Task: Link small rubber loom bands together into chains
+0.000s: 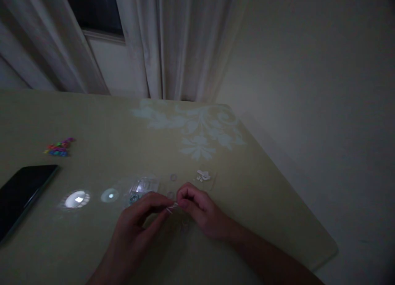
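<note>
My left hand (138, 223) and my right hand (200, 211) meet above the table, thumb and fingers of each pinched together. Between their fingertips is a small, thin, pale piece (171, 209), too small and dim to name. Just behind my left hand lies a clear plastic case (145, 186) with small dark rings inside, partly covered by the hand. Past my right fingers are small white pieces (204, 175). Beyond the fingertips rests a small clear ring (173, 177), and more faint rings (185, 225) lie below my hands.
A dark tablet or phone (24, 198) lies at the left, with a pile of small multicoloured pieces (60, 148) behind it. Lamp reflections shine on the table (101, 132). Curtains (185, 42) hang at the back; a wall (314, 91) borders the right side.
</note>
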`<state>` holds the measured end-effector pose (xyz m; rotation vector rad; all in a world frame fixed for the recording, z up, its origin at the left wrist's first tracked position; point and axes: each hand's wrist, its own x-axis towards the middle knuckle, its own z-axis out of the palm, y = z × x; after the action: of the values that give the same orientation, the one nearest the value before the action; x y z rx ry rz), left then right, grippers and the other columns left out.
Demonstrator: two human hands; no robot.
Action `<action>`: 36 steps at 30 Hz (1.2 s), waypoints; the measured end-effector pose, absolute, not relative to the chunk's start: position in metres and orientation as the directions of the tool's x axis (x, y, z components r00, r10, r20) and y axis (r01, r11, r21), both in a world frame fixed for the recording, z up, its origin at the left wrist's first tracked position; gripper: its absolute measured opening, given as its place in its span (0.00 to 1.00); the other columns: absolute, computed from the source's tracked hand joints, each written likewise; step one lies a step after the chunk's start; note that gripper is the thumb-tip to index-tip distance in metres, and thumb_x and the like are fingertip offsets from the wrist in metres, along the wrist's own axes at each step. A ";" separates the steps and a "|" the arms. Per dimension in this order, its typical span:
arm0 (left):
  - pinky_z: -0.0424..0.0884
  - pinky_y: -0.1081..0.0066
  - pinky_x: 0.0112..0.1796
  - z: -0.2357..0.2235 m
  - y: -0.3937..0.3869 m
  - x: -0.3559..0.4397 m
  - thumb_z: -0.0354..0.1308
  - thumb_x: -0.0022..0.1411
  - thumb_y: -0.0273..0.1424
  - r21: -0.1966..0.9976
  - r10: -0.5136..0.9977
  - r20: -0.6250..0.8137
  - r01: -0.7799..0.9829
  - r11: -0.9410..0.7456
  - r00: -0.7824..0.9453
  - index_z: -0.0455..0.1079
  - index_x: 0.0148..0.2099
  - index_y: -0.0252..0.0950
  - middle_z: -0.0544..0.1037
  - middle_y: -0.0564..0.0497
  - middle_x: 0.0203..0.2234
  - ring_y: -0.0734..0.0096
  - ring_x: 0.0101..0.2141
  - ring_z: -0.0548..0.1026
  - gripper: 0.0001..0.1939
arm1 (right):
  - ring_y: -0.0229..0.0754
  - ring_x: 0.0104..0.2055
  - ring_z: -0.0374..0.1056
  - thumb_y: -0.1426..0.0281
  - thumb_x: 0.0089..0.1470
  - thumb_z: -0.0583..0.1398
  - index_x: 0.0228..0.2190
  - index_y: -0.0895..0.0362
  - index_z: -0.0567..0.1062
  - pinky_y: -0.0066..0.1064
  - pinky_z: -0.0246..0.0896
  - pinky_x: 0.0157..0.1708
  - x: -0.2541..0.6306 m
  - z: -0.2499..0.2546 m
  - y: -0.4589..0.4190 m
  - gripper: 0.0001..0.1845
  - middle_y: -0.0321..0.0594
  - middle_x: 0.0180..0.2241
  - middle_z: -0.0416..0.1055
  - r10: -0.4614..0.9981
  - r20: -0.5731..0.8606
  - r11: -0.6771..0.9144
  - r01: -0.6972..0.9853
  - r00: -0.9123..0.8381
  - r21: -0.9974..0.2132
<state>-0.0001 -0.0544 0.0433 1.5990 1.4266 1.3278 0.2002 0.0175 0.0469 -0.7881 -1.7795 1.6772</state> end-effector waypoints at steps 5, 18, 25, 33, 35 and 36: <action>0.82 0.74 0.41 0.043 -0.055 -0.003 0.63 0.66 0.28 0.841 0.920 0.387 0.432 -0.325 -0.061 0.83 0.48 0.53 0.87 0.56 0.41 0.68 0.40 0.86 0.14 | 0.39 0.35 0.57 0.48 0.66 0.62 0.35 0.55 0.71 0.30 0.54 0.36 0.200 0.046 0.014 0.22 0.33 0.32 0.61 0.709 -0.101 -0.129 0.012 -0.698 -0.992; 0.82 0.78 0.41 0.031 -0.064 0.000 0.62 0.69 0.28 0.714 0.861 0.508 0.574 -0.401 -0.029 0.81 0.51 0.47 0.88 0.56 0.42 0.71 0.39 0.87 0.12 | 0.39 0.36 0.63 0.57 0.65 0.65 0.36 0.56 0.77 0.29 0.57 0.37 0.208 0.047 0.022 0.14 0.35 0.34 0.68 0.806 -0.012 0.037 0.071 -0.591 -0.997; 0.82 0.79 0.38 0.034 -0.062 -0.003 0.63 0.69 0.34 0.806 0.932 0.345 0.544 -0.232 -0.113 0.80 0.52 0.52 0.89 0.60 0.42 0.70 0.39 0.88 0.11 | 0.39 0.40 0.70 0.73 0.63 0.68 0.38 0.57 0.82 0.29 0.61 0.42 0.237 0.044 0.044 0.01 0.38 0.37 0.73 0.621 0.086 0.544 0.349 -0.779 -0.763; 0.82 0.77 0.40 0.038 -0.057 -0.002 0.64 0.67 0.34 0.821 0.909 0.395 0.496 -0.282 -0.136 0.83 0.45 0.50 0.88 0.58 0.39 0.70 0.37 0.87 0.07 | 0.42 0.42 0.70 0.71 0.63 0.67 0.40 0.57 0.81 0.31 0.61 0.43 0.235 0.037 0.039 0.04 0.41 0.39 0.74 0.504 0.009 0.707 0.407 -0.863 -0.578; 0.81 0.78 0.39 0.038 -0.057 -0.004 0.64 0.67 0.34 0.807 0.899 0.419 0.506 -0.304 -0.127 0.83 0.44 0.50 0.88 0.58 0.38 0.71 0.37 0.86 0.07 | 0.43 0.40 0.69 0.71 0.59 0.68 0.38 0.58 0.80 0.32 0.60 0.42 0.234 0.035 0.038 0.05 0.41 0.38 0.73 0.505 0.009 0.744 0.430 -0.863 -0.511; 0.81 0.78 0.38 0.037 -0.056 -0.005 0.64 0.66 0.33 0.800 0.896 0.428 0.513 -0.312 -0.122 0.83 0.44 0.50 0.88 0.59 0.37 0.72 0.36 0.86 0.07 | 0.44 0.40 0.68 0.70 0.57 0.69 0.37 0.58 0.79 0.33 0.60 0.42 0.234 0.034 0.037 0.06 0.41 0.37 0.72 0.502 0.011 0.760 0.435 -0.865 -0.483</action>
<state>-0.0045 -0.0565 0.0374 1.7837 1.5584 1.4138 0.2335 0.0371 0.0339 -0.7539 -2.8142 0.7204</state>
